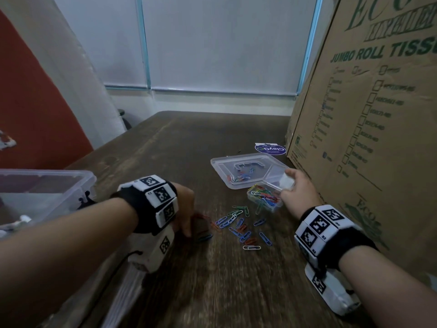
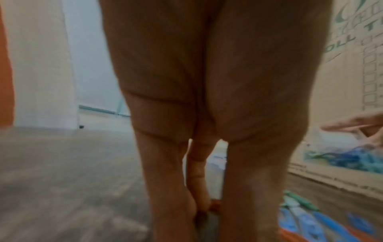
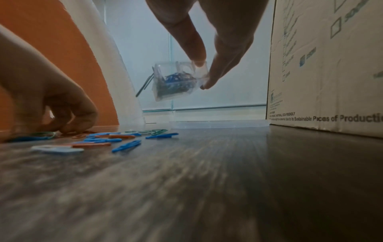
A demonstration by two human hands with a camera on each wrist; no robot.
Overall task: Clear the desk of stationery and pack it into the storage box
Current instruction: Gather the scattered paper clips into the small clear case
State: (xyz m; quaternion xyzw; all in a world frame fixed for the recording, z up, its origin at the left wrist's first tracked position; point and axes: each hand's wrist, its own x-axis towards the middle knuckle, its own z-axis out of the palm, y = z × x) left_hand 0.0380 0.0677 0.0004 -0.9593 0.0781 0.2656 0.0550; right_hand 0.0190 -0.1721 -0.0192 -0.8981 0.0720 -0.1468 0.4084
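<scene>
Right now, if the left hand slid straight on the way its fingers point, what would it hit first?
Most likely the loose paper clips scattered just ahead of the left hand; its fingertips already touch the nearest ones on the desk. Depth is blurred.

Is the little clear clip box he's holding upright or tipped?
Tipped: in the right wrist view the small clear box hangs slanted from the right hand, clear of the desk.

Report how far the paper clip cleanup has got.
Partly done. The small clear case already holds many clips, and the right hand holds it tilted off the desk. The left hand is gathering clips at the edge of the loose paper clips still scattered on the desk. A few lie in the clear lid. The storage box awaits the case.
</scene>
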